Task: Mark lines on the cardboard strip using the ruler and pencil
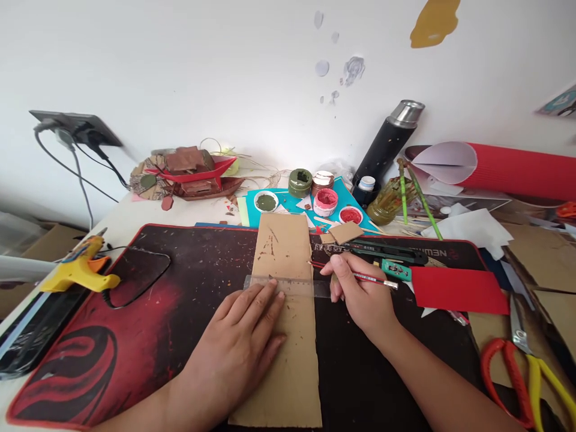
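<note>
The left hand [240, 339] is pressing flat, fingers spread, on the clear ruler [288, 286] across the cardboard strip [284, 312] at mid-surface, while the right hand [360, 294], closed on a red pencil [355, 275], is marking; the next stroke appears to require a steady ruler.

Two hands [243, 342] [360, 294], one ruler [288, 286], one pencil [360, 275], one cardboard strip [283, 324], two scissors [526, 372], one glue gun [81, 270], one flask [387, 144].

Left hand [243, 342] flat, right hand [360, 294] seemingly pinched
</note>
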{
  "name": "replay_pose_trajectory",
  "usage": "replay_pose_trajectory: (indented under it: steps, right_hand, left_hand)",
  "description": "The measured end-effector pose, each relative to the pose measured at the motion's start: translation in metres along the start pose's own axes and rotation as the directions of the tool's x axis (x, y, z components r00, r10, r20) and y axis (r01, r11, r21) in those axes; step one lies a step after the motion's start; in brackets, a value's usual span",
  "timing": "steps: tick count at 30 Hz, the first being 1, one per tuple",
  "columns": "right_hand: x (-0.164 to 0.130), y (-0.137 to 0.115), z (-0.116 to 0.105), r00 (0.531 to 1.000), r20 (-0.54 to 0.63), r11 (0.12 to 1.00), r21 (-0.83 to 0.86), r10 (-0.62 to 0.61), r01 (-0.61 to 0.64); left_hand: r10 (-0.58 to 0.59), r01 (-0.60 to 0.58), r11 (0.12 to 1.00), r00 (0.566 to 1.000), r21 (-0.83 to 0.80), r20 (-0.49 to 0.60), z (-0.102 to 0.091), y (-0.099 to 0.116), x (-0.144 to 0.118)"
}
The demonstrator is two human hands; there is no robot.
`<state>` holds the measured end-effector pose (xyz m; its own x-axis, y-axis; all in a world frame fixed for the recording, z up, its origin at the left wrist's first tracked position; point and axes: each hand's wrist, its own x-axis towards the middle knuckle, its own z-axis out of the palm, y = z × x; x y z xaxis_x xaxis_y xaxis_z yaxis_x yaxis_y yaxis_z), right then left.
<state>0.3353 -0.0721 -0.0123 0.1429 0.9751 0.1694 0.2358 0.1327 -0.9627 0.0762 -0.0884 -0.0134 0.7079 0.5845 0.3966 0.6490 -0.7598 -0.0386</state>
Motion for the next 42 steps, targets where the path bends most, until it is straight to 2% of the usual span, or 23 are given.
replay_pose_trajectory:
  steps: [4, 16, 22, 26, 32, 42]
  right_hand:
    - [-0.0017, -0.0015, 0.0009, 1.000, 0.005, 1.000, -0.008, 0.010, -0.009]
    - [-0.0025, -0.0017, 0.0008, 1.000, 0.013, 1.000, -0.025, 0.020, -0.019]
    - [-0.0029, -0.0047, 0.0006, 1.000, -0.029, 1.000, -0.004, -0.005, 0.005]
    - [-0.0049, -0.0075, 0.0013, 0.999, -0.043, 1.000, 0.004, -0.008, 0.008]
    - [-0.0062, -0.0061, 0.0025, 1.000, -0.001, 0.999, -0.046, -0.024, 0.024]
    - [-0.0056, -0.0071, -0.0004, 0.997, -0.064, 0.998, -0.043, -0.045, 0.042]
  left_hand:
    - [-0.036, 0.036, 0.999, 0.999, -0.019, -0.005, 0.0016, 0.0025, 0.0006]
    - [-0.035, 0.036, 0.996, 0.999, -0.080, 0.013, -0.0010, 0.0022, 0.0035]
    - [-0.089, 0.091, 0.987, 0.996, -0.132, 0.020, 0.0019, 0.0030, 0.0009]
    - [-0.047, 0.049, 0.995, 0.999, -0.081, 0.026, 0.0007, 0.0018, 0.0023]
    - [-0.012, 0.014, 0.998, 1.000, -0.057, 0.024, -0.0010, 0.0013, 0.0022]
    - [0.002, 0.000, 0.998, 1.000, -0.067, 0.019, 0.0010, 0.0023, 0.0028]
